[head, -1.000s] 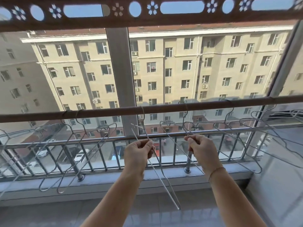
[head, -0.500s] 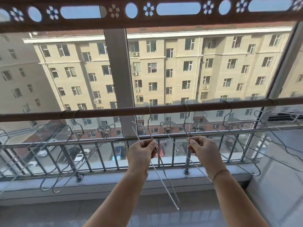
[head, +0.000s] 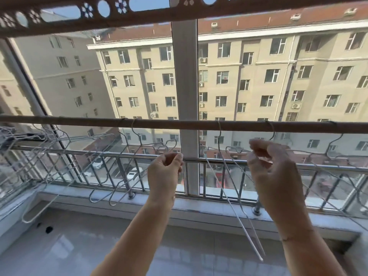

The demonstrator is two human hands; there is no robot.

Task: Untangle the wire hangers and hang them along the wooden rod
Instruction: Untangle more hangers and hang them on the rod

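Note:
The wooden rod (head: 179, 123) runs level across the window. A thin wire hanger (head: 231, 196) hangs from it by its hook, its long end slanting down to the right between my arms. My left hand (head: 165, 172) is left of that hanger and clear of it, fingers curled shut on nothing. My right hand (head: 272, 172) is blurred, with loosely curled fingers at the shoulder of another hanger (head: 237, 150); whether it grips the wire is unclear. Two more hangers (head: 111, 176) hang left of my left hand. A tangled bunch (head: 29, 156) sits at the far left.
A metal railing (head: 223, 161) stands behind the hangers, above a tiled sill (head: 199, 206). A wide window post (head: 186, 86) rises in the middle. More hangers (head: 338, 156) hang on the rod's right part. The balcony floor (head: 99, 246) lies below.
The view has swung to the left. My left hand has let go of the middle hanger, which now hangs free from the rod. My right hand's fingers have loosened.

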